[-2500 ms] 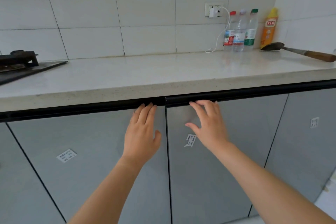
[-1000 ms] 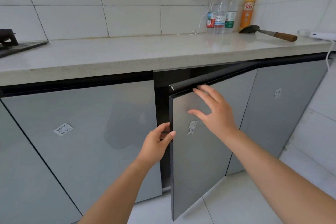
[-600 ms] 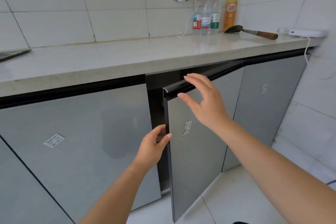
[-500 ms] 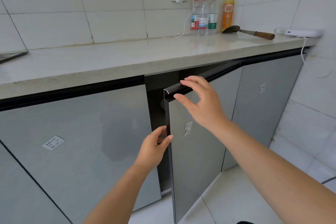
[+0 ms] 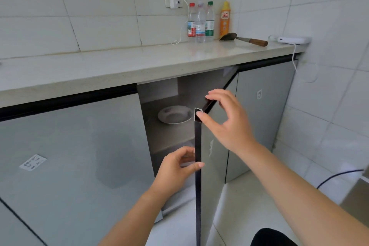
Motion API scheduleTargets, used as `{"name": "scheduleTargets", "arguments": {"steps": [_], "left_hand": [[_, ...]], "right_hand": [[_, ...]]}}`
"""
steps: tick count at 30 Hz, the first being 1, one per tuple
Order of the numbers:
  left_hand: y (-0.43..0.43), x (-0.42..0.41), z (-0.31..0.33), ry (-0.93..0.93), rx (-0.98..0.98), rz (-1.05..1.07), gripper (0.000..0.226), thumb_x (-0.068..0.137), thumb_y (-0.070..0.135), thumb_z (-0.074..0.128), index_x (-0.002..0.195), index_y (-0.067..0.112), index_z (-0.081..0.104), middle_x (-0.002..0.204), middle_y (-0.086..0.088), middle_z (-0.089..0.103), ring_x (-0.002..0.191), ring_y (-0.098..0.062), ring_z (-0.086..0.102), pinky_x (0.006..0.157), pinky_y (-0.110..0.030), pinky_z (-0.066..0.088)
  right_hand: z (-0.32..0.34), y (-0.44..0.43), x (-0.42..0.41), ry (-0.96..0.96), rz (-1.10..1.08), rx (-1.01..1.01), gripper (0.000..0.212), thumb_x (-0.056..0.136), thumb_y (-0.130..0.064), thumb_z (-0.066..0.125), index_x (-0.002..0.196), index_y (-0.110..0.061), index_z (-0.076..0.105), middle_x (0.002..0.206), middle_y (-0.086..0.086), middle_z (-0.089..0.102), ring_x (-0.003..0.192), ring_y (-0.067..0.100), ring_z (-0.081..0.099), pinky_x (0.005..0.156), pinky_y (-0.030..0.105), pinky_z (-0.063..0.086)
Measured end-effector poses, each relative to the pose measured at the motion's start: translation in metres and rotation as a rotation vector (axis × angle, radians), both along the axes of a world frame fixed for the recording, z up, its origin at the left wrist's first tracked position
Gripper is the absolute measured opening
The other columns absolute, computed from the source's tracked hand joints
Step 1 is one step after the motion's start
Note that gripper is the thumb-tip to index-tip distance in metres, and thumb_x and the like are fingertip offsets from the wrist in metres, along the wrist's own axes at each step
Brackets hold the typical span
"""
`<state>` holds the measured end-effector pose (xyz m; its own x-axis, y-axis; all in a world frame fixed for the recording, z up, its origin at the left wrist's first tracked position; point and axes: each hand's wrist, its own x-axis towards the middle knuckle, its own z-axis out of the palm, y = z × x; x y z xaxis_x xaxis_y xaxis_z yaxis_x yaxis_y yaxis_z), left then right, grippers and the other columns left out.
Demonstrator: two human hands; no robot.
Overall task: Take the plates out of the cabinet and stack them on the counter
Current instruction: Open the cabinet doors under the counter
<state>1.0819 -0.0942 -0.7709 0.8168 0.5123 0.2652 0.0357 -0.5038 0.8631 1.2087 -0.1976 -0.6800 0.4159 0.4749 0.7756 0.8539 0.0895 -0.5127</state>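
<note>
Head camera looks down at a grey cabinet under a pale worktop. One cabinet door stands wide open, with its thin dark edge facing us. The left hand holds that edge low down, with its fingers pinched around it. The right hand is at the top corner of the door, with its fingers curled over the dark top strip and the thumb touching the corner. Inside the cabinet, on the upper shelf, sits a white plate, far back and a little to the left of the door edge. It is alone on the shelf, as far as can be seen. At the far right of the worktop stand three water bottles and an orange bottle, with a spatula lying beside them.
</note>
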Motion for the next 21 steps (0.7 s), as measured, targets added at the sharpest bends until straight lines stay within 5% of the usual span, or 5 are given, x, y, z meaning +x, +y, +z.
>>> {"name": "scheduleTargets", "arguments": {"steps": [3,7,14,21], "left_hand": [[-0.016,0.007,0.002,-0.006,-0.011,-0.080,0.027,0.075,0.025,0.075,0.100,0.024,0.065,0.096,0.008,0.072,0.091,-0.005,0.067,0.085,-0.019,0.052],[-0.038,0.018,0.004,-0.001,0.011,-0.137,0.032,0.073,0.031,0.076,0.101,0.019,0.064,0.094,0.000,0.070,0.083,-0.009,0.069,0.082,-0.028,0.055],[-0.082,0.046,0.004,-0.041,0.009,-0.221,0.027,0.074,0.019,0.077,0.097,0.016,0.063,0.090,-0.004,0.065,0.078,-0.018,0.067,0.075,-0.023,0.054],[-0.130,0.081,0.005,-0.087,0.039,-0.251,0.021,0.075,0.018,0.077,0.083,0.020,0.058,0.079,0.020,0.064,0.075,-0.004,0.063,0.067,-0.009,0.046]], "right_hand": [[0.000,-0.024,0.005,0.049,0.029,-0.046,0.045,0.076,-0.048,0.064,0.112,-0.023,0.057,0.125,-0.010,0.052,0.121,0.002,0.047,0.101,0.032,0.044],[-0.001,-0.049,0.007,0.100,0.040,-0.030,0.046,0.075,-0.047,0.064,0.114,-0.023,0.056,0.127,-0.012,0.051,0.122,0.000,0.045,0.100,0.030,0.044],[-0.006,-0.096,0.023,0.234,0.107,0.014,0.043,0.077,-0.040,0.064,0.117,-0.031,0.055,0.134,-0.014,0.050,0.126,0.004,0.046,0.099,0.028,0.046],[-0.002,-0.147,0.047,0.436,0.188,0.065,0.037,0.078,-0.016,0.068,0.113,-0.027,0.060,0.130,-0.008,0.055,0.116,0.008,0.055,0.084,0.020,0.049]]}}
